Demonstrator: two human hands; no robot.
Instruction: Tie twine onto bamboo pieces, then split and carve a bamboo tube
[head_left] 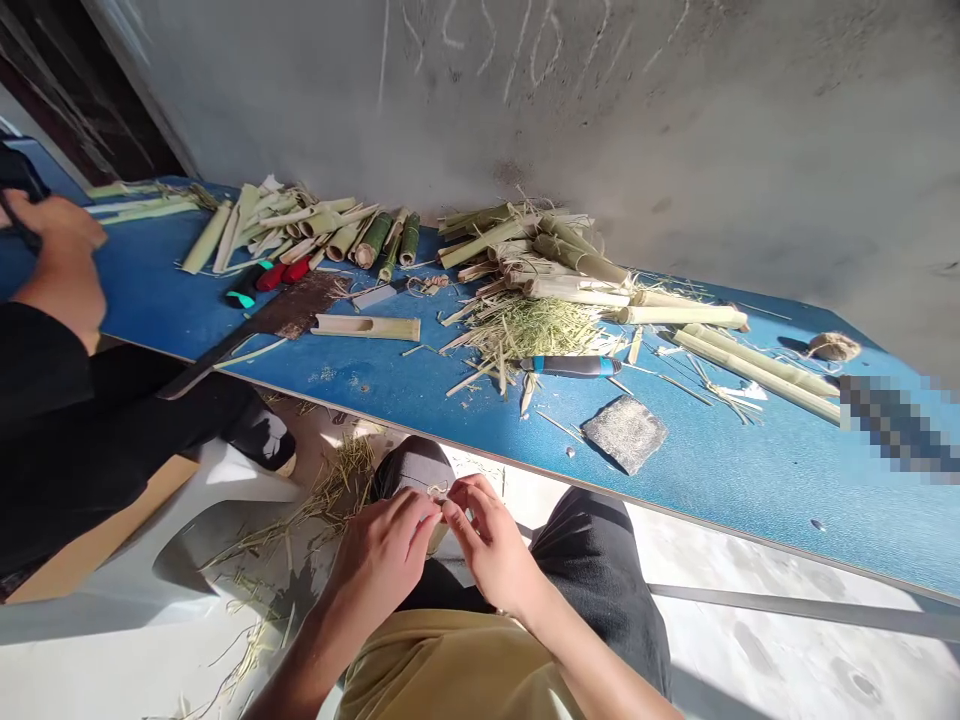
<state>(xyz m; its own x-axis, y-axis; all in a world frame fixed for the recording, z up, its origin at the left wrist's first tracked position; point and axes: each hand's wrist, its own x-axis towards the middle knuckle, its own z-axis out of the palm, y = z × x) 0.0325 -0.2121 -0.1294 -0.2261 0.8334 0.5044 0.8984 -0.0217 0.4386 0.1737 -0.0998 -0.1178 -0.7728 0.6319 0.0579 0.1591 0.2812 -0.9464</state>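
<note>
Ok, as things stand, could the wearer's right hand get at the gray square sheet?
Probably yes: the gray square sheet lies near the front edge of the blue table, and nothing visible blocks the right hand, though it seems busy close beside the left hand.

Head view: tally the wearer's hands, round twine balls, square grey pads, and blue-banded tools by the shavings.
Wearer's hands (left hand, right hand): 2
Round twine ball: 1
Square grey pad: 1
Blue-banded tool: 1
Total: 5

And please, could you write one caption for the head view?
Left hand and right hand pinch a small piece beside a blue table scattered with cut bamboo.
</note>
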